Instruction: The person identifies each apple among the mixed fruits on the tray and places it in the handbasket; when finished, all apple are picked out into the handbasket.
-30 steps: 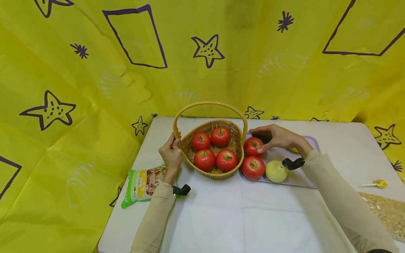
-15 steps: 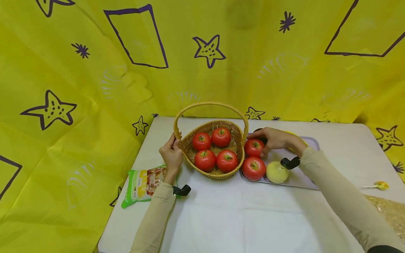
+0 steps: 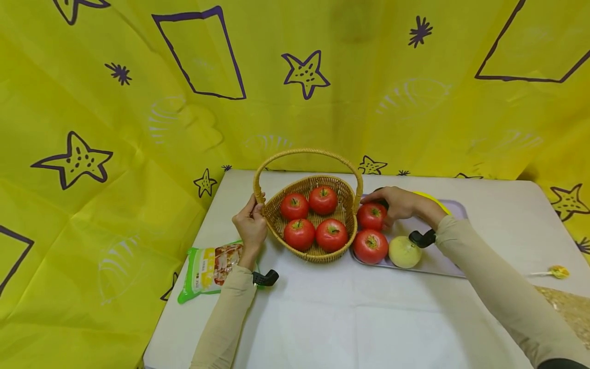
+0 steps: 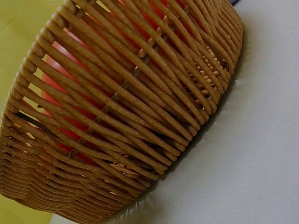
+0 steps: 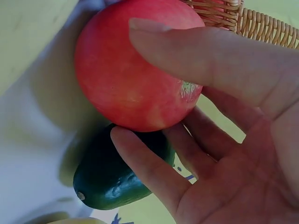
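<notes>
My left hand [image 3: 251, 229] grips the left side of a wicker basket [image 3: 318, 256], at the foot of its arched handle. Inside the basket sit several red apples [image 3: 299, 234]. In the left wrist view the basket's woven wall [image 4: 117, 102] fills most of the frame and the hand is not seen. My right hand [image 3: 401, 205] holds another red apple [image 3: 371, 215] at the left end of a lilac tray [image 3: 454, 207]. The right wrist view has the thumb across this apple [image 5: 135, 70] and fingers behind it. Under those fingers lies a dark green oblong fruit or vegetable [image 5: 112, 177].
A second tray apple [image 3: 370, 247] and a pale yellow round fruit [image 3: 404, 252] sit at the tray's front. Behind the right wrist shows a curved yellow thing [image 3: 430, 200]. A green-and-white food packet [image 3: 209, 269] lies left, a lollipop [image 3: 557, 271] right. A yellow patterned cloth [image 3: 304, 123] hangs behind.
My right hand has come down slightly and its thumb and fingers have closed round the tray apple. More of the yellow thing shows behind the wrist. The left hand stays on the basket.
</notes>
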Demonstrator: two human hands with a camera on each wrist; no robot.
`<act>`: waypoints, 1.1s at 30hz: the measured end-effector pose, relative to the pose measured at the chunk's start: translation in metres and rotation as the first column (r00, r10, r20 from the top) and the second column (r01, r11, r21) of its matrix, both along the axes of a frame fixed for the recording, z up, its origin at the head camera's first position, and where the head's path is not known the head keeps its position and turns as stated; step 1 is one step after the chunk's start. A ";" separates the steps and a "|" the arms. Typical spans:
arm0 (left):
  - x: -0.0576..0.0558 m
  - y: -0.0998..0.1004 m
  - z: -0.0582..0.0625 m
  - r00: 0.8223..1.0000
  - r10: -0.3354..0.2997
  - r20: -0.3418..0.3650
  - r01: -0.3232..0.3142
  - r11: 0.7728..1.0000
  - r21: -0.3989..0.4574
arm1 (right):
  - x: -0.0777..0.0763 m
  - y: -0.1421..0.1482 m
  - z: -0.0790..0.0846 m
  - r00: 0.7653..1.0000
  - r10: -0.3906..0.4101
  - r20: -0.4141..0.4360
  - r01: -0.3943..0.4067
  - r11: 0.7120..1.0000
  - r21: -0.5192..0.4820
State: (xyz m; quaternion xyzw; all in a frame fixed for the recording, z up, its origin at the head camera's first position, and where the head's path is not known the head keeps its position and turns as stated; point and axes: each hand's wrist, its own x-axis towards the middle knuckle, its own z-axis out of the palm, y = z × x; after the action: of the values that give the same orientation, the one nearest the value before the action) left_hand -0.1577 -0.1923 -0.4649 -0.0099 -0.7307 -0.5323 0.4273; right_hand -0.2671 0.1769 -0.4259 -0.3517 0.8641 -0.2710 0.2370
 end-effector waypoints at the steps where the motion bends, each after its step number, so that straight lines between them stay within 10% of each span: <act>1: 0.000 0.000 0.000 1.000 0.001 0.000 -0.001 1.000 0.002 | 0.000 0.000 0.001 1.000 -0.001 -0.007 0.001 1.000 0.007; 20: -0.001 0.002 0.003 1.000 0.003 -0.005 -0.003 1.000 0.008 | 0.000 -0.013 0.003 0.992 0.042 -0.122 -0.023 0.988 0.151; 33: 0.002 0.002 0.002 1.000 0.012 0.007 -0.012 1.000 0.001 | 0.004 -0.005 0.005 0.984 0.002 -0.179 0.012 0.997 0.078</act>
State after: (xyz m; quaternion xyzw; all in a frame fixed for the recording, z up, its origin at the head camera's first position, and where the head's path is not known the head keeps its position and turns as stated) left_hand -0.1561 -0.1903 -0.4627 -0.0033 -0.7319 -0.5301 0.4280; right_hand -0.2627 0.1719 -0.4205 -0.3630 0.8927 -0.2048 0.1714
